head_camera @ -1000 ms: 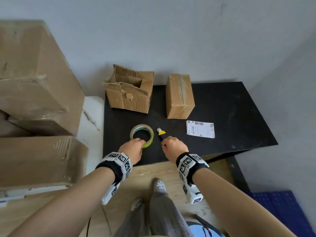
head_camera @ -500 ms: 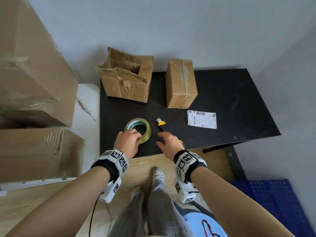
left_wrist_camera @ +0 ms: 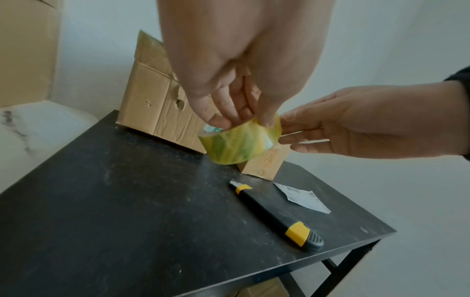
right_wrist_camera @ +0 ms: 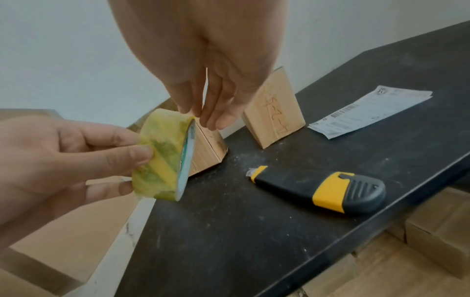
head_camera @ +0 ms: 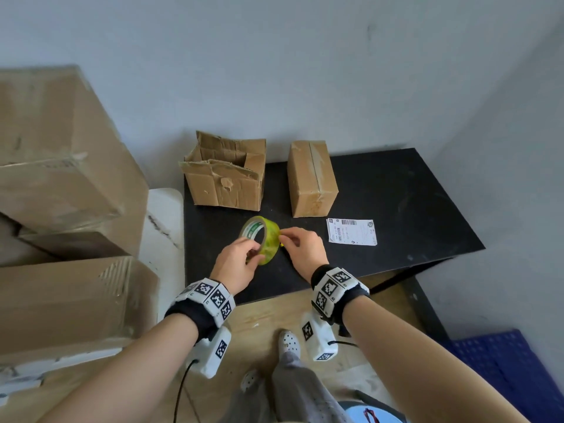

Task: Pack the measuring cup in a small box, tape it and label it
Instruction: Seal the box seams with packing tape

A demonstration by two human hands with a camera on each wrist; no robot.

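My left hand [head_camera: 251,254] grips a yellow-green roll of clear tape [head_camera: 265,239] and holds it on edge above the black table [head_camera: 396,209]. In the left wrist view the thumb and fingers [left_wrist_camera: 221,120] clamp the tape roll [left_wrist_camera: 239,142] across its rim. My right hand [head_camera: 283,238] touches the roll's outer face with nearly straight fingers [right_wrist_camera: 216,118]. A small closed cardboard box [head_camera: 312,178] with tape along its top stands at the back. A white shipping label [head_camera: 352,232] lies to its right. No measuring cup shows.
An open, torn cardboard box [head_camera: 224,184] stands at the table's back left. A black and yellow utility knife [left_wrist_camera: 277,215] lies on the table under my hands. Large cartons [head_camera: 61,154] are stacked to the left, and a blue crate [head_camera: 503,361] sits on the floor at the right.
My left hand has lifted the tape roll off the table and tipped it on edge. My right hand has left the knife and come over to the roll.
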